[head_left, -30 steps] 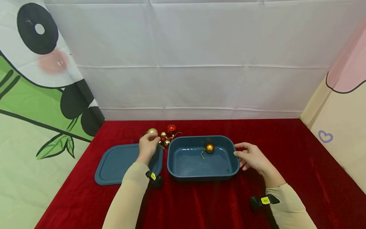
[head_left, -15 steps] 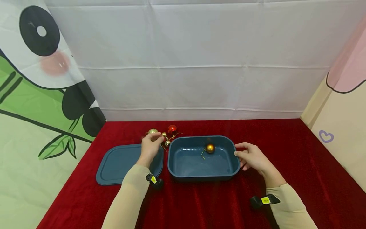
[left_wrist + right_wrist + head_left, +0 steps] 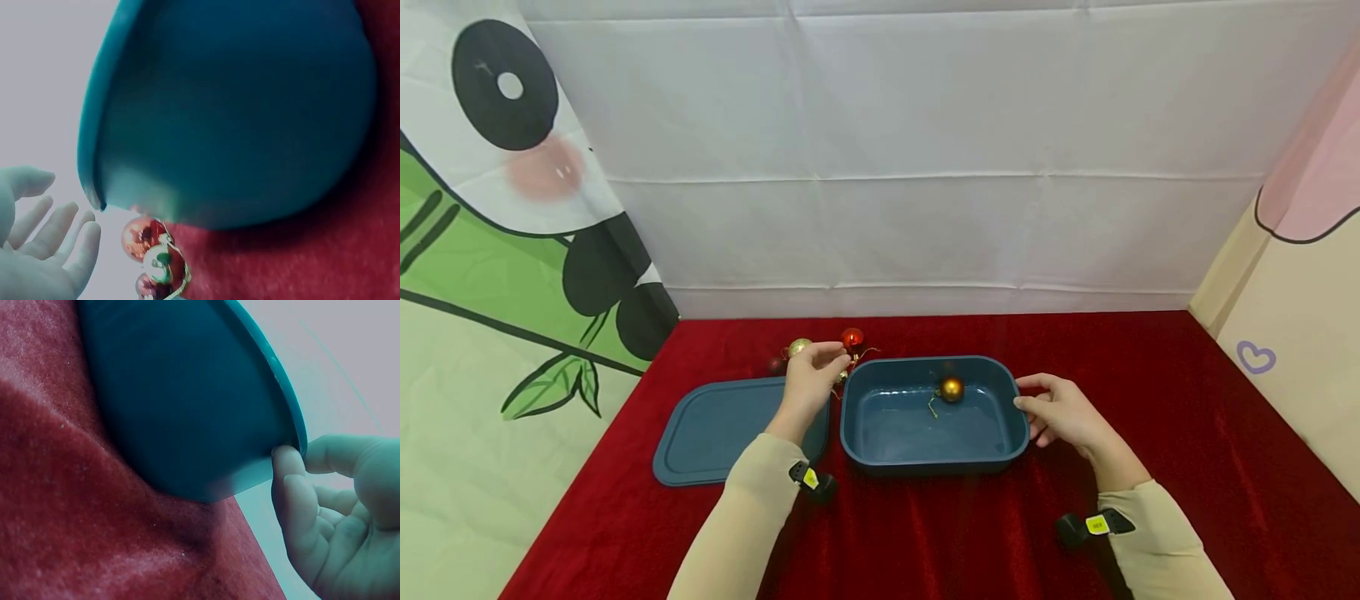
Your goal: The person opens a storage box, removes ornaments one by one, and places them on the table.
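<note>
A blue rectangular box [image 3: 934, 425] stands on the red cloth, a gold Christmas bauble [image 3: 952, 388] with a cord lying inside it. My right hand [image 3: 1063, 417] pinches the rim at the box's right end; the right wrist view has thumb and finger [image 3: 289, 465] meeting at that rim. Off the box's left end, my left hand [image 3: 811, 382] hovers with fingers loosely bent and holding nothing. It covers part of a small group of baubles, among them a red bauble [image 3: 852, 338] and a pale gold bauble [image 3: 799, 347]. In the left wrist view, several baubles [image 3: 142, 237] lie beyond the box.
A flat blue lid [image 3: 718, 429] lies on the cloth left of the box, partly under my left forearm. Red cloth [image 3: 1150, 375] covers the table. A white sheet [image 3: 925, 167] hangs behind, with printed cloth at both sides.
My left hand has shifted right over the baubles, toward the box's left end, hiding more of the small ones. My right hand and the box stay in place.
</note>
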`<move>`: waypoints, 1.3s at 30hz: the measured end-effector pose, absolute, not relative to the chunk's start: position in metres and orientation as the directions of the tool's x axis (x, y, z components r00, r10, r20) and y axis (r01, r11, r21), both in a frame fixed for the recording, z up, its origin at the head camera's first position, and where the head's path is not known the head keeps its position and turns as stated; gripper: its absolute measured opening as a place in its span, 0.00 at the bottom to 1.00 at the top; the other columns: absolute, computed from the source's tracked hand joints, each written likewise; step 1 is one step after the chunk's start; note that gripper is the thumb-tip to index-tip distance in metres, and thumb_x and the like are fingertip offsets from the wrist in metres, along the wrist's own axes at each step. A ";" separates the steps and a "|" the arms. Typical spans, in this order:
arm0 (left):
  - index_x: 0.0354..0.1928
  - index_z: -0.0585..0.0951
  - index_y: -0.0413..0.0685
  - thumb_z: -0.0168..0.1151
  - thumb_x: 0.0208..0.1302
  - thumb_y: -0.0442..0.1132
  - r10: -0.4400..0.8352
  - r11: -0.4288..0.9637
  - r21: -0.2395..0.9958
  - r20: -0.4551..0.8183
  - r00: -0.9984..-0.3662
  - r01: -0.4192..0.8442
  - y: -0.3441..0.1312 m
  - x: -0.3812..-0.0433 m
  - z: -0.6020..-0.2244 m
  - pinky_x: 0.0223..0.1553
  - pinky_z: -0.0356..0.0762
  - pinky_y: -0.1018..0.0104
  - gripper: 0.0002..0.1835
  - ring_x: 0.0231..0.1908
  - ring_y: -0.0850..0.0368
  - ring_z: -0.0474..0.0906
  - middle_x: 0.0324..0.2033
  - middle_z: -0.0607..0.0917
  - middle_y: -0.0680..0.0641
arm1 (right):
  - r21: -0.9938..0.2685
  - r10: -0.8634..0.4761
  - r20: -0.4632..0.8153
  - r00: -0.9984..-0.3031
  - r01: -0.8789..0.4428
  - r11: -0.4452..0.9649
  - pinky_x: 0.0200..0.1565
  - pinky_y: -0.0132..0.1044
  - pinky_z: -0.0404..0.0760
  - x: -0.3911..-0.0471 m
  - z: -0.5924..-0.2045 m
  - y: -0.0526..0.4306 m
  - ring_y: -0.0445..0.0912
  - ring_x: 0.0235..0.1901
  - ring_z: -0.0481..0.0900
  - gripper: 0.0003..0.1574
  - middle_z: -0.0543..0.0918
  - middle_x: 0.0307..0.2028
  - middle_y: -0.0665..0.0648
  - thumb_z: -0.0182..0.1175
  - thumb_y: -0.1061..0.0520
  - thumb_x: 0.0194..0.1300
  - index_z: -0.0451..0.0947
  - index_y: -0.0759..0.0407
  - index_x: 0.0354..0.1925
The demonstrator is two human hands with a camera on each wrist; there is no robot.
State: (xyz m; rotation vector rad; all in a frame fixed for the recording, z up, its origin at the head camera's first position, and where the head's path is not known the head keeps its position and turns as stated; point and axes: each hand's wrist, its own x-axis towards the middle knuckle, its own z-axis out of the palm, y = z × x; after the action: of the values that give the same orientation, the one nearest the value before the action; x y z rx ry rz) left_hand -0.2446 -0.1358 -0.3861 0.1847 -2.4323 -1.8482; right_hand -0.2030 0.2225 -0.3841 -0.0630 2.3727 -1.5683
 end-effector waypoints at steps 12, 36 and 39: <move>0.54 0.77 0.44 0.62 0.62 0.38 -0.044 0.237 0.971 0.016 -0.999 0.005 -0.118 -0.236 -0.365 0.45 0.79 0.65 0.17 0.48 0.50 0.79 0.51 0.81 0.42 | -0.907 -0.194 -0.220 -0.956 0.128 0.401 0.21 0.36 0.80 -0.203 -0.385 0.222 0.44 0.18 0.78 0.31 0.79 0.21 0.57 0.57 0.57 0.66 0.63 0.69 0.62; 0.50 0.79 0.47 0.65 0.60 0.40 0.135 0.271 0.962 -0.015 -0.991 0.022 -0.070 -0.238 -0.361 0.46 0.80 0.60 0.16 0.45 0.53 0.80 0.47 0.83 0.45 | -0.909 -0.196 -0.215 -0.957 0.123 0.398 0.20 0.35 0.80 -0.203 -0.386 0.222 0.44 0.18 0.78 0.30 0.79 0.21 0.56 0.57 0.58 0.65 0.63 0.70 0.62; 0.50 0.79 0.48 0.65 0.60 0.41 0.152 0.292 0.956 -0.035 -0.988 0.012 -0.064 -0.238 -0.363 0.46 0.80 0.61 0.16 0.46 0.54 0.79 0.47 0.83 0.47 | -0.909 -0.197 -0.219 -0.956 0.127 0.397 0.20 0.35 0.80 -0.203 -0.385 0.222 0.44 0.17 0.78 0.30 0.79 0.20 0.56 0.57 0.58 0.65 0.63 0.70 0.61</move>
State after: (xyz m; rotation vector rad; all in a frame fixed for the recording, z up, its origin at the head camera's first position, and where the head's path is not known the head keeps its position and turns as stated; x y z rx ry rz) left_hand -0.2376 -0.0642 -0.3631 -0.1670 -2.6179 -1.9364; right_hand -0.2034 0.2215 -0.3854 -0.0612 2.3672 -1.5788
